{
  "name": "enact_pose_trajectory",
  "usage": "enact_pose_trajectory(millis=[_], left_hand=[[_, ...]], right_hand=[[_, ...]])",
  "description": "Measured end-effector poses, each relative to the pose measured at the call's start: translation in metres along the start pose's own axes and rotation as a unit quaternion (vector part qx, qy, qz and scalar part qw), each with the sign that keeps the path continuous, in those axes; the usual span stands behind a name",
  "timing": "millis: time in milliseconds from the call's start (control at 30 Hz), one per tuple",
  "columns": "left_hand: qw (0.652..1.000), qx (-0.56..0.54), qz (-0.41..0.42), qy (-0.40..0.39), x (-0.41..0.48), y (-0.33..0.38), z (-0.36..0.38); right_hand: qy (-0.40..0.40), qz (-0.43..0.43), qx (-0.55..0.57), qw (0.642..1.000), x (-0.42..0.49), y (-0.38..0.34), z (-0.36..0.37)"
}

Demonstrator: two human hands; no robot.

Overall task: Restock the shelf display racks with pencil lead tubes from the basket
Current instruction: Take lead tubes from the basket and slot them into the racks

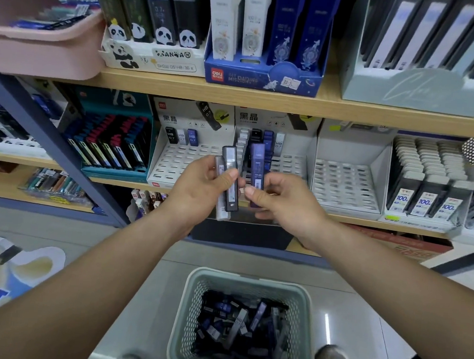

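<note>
On the middle shelf at 11 o'clock, a white display rack (pixel 172 160): slots mostly bare, three tubes at the back. Left hand (pixel 201 189): fingers curled round two lead tubes (pixel 230 156), one black, one clear, upright. At its 3 o'clock, right hand (pixel 287 202), fingers pinching a purple tube (pixel 257 164). Basket (pixel 190 310) on the floor, 6 o'clock, tubes heaped inside.

The basket (pixel 247 279), tubes (pixel 237 325) in it, sits on the floor (pixel 144 285). On the shelf (pixel 117 182) behind, the left rack (pixel 180 164) stands just beside the right rack (pixel 290 163).
</note>
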State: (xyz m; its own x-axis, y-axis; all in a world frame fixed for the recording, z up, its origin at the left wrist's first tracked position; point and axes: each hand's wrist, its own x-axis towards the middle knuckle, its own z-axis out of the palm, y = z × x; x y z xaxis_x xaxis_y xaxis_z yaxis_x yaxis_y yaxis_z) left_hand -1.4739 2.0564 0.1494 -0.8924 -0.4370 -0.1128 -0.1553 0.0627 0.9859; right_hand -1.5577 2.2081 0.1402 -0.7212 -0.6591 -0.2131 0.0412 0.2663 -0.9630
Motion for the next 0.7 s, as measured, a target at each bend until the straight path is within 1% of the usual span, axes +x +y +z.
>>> enact_pose_trajectory(millis=[67, 133, 200, 300, 400, 533, 633, 700], left_hand=[[1.0, -0.008, -0.006, 0.007, 0.004, 0.0, 0.005], [0.999, -0.041, -0.02, 0.011, 0.006, 0.002, 0.013], [0.998, -0.055, -0.028, 0.014, 0.005, 0.007, 0.021], [0.999, -0.048, 0.003, 0.022, 0.005, 0.011, 0.029], [0.999, -0.037, 0.016, 0.028, 0.006, 0.01, 0.033], [0.998, -0.051, 0.013, 0.025, 0.008, 0.01, 0.034], [0.998, -0.054, 0.008, 0.005, 0.007, 0.01, 0.035], [0.998, -0.057, 0.001, -0.018, 0.006, 0.009, 0.036]], right_hand=[[-0.002, -0.009, 0.008, 1.0, 0.0, -0.001, -0.011], [-0.021, -0.016, 0.01, 1.0, -0.002, -0.004, -0.018], [-0.029, -0.027, -0.017, 0.999, -0.001, -0.004, -0.023], [-0.01, -0.058, -0.05, 0.997, 0.001, -0.003, -0.027], [0.014, -0.063, -0.015, 0.998, 0.002, -0.004, -0.028], [-0.003, -0.05, 0.011, 0.999, 0.0, -0.003, -0.03], [-0.01, -0.037, 0.043, 0.998, 0.0, -0.002, -0.038], [-0.008, -0.041, 0.042, 0.998, 0.001, 0.0, -0.041]])
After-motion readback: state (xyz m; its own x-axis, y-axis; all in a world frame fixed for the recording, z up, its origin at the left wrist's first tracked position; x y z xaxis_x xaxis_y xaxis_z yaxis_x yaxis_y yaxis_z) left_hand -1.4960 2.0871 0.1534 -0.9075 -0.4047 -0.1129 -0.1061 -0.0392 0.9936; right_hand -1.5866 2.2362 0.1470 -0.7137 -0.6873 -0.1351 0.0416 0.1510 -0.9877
